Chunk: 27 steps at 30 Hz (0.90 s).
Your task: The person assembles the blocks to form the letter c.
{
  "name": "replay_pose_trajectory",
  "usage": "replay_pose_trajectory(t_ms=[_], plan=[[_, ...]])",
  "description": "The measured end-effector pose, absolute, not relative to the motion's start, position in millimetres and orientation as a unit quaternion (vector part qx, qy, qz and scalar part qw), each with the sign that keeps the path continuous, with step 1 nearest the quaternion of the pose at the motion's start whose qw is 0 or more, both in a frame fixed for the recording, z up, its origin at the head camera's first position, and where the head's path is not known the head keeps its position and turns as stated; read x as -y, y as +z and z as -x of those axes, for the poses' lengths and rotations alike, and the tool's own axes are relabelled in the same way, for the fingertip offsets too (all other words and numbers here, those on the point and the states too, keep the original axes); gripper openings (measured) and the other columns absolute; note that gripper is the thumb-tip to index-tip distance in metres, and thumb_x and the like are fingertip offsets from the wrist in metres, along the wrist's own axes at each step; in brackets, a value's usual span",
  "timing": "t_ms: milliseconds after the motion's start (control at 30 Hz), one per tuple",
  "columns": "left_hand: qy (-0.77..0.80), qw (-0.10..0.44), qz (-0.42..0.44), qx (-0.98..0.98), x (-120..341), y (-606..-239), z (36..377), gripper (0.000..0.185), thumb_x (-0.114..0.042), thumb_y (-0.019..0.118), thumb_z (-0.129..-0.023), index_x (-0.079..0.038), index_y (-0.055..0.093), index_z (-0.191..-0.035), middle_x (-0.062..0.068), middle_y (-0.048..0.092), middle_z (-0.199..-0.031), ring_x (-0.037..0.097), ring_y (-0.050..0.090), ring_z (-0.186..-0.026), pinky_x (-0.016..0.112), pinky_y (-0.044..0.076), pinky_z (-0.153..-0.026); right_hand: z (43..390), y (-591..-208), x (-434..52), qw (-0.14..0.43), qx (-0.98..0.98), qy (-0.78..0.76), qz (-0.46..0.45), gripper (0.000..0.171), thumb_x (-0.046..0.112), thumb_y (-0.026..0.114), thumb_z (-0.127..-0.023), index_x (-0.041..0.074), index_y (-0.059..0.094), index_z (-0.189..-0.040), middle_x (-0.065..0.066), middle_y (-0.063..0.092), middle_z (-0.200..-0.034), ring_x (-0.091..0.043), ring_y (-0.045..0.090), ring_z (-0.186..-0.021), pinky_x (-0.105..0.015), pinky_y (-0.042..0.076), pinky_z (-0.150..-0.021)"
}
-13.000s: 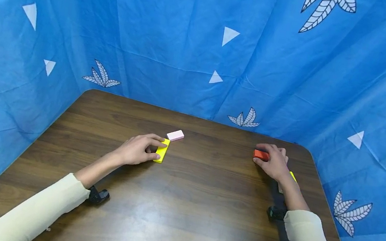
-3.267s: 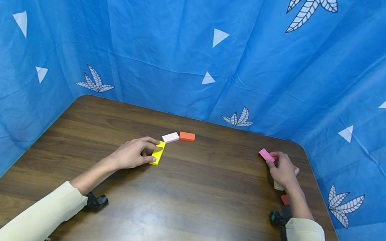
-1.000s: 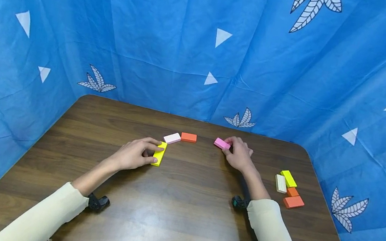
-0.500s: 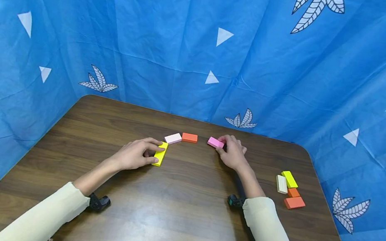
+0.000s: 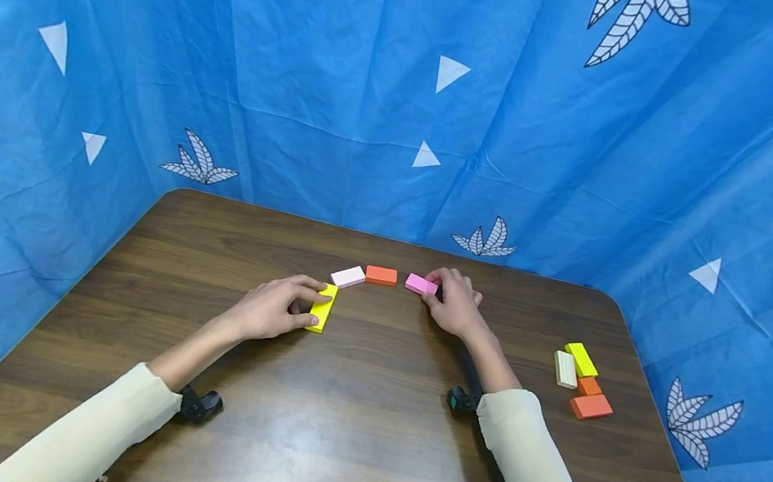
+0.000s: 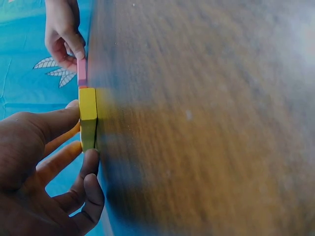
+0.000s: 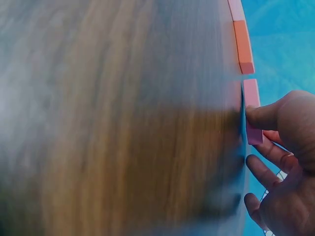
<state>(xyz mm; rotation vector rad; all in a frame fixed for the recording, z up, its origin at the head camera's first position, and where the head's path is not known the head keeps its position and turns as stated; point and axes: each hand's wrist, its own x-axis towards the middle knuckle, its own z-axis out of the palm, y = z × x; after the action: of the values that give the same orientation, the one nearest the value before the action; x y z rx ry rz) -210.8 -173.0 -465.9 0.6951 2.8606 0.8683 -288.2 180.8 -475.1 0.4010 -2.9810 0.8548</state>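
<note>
- Right hand (image 5: 455, 307): pinches the magenta block (image 5: 421, 284) between thumb and fingertips; block lies flat on the table (image 5: 358, 422), just right of the orange block (image 5: 381, 276), with a narrow gap between the two.
- Right wrist view: thumb on the near long side of the magenta block (image 7: 252, 110), remaining fingers curled below it; orange block (image 7: 243, 45) just beyond, not touching.
- Left hand (image 5: 273, 309): clamped on the yellow block (image 5: 323, 308), thumb and fingers along its left long side; block flat on the table, left of and nearer than the orange block.
- Left wrist view: yellow block (image 6: 88, 123) held between thumb and fingertips of the left hand (image 6: 37, 162); magenta block (image 6: 81, 73) and right hand (image 6: 61, 32) visible past it.
- Pale pink block (image 5: 348, 276): flat on the table, immediately left of the orange block, angled, its near end close to the far end of the yellow block.
- Well right of the orange block, near the table edge: loose cluster of a cream block (image 5: 564, 369), a lime block (image 5: 581, 359), a small orange block (image 5: 588, 385) and a larger orange block (image 5: 591, 406).
- Behind the table: blue cloth backdrop (image 5: 411, 85) with white leaf and triangle prints.
</note>
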Motion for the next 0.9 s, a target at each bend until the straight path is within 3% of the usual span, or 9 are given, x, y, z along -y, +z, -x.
replay_pose_trajectory(t_ms=[900], plan=[[0.283,0.041,-0.225,-0.931,174.3,-464.6,212.8,0.043,-0.026,0.08,-0.099,-0.017,0.074,-0.141,0.004,0.061,-0.157,0.011,0.065,-0.092,0.031,0.05,-0.075,291.7,-475.2,-165.1,-0.004,0.951,0.283,-0.129,0.03,0.022,0.072,-0.104,0.01,0.065,-0.131,-0.013,0.065,-0.132,-0.035,0.049,-0.123,-0.065,0.028,-0.109]])
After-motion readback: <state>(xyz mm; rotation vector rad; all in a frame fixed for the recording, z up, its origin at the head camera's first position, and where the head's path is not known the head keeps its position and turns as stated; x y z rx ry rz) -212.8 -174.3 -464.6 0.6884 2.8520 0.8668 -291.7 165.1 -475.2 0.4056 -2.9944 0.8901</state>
